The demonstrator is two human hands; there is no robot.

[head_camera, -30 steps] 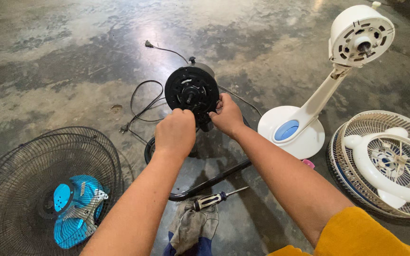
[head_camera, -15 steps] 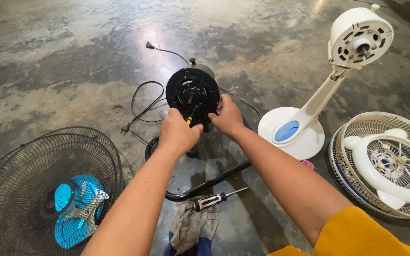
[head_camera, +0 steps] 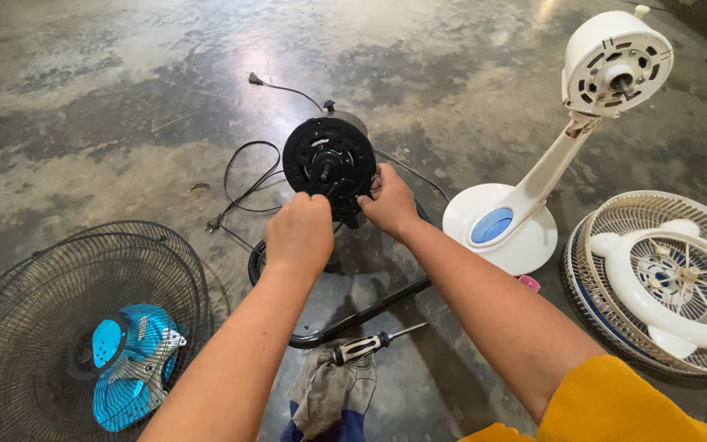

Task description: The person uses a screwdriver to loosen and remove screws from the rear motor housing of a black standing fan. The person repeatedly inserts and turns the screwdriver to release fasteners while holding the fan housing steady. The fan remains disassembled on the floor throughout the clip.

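A round black fan motor (head_camera: pixel 329 157) stands upright on its stand in the middle of the floor, face toward me. My right hand (head_camera: pixel 388 201) pinches the lower right edge of the motor's face with its fingertips. My left hand (head_camera: pixel 300 233) is curled into a fist just below the motor, its back toward me. Whatever it holds is hidden.
A black wire guard (head_camera: pixel 59 295) lies at the left with a blue blade (head_camera: pixel 128 368) inside. A screwdriver (head_camera: pixel 366 345) rests on a grey cloth (head_camera: pixel 333 397). At the right stand a white fan stand (head_camera: pixel 505 237) and a white guard (head_camera: pixel 664 278). A black cord (head_camera: pixel 247 176) trails left.
My left hand has dropped slightly from the motor's face to just under it. A small yellow tip seen between the hands half a second ago no longer shows.
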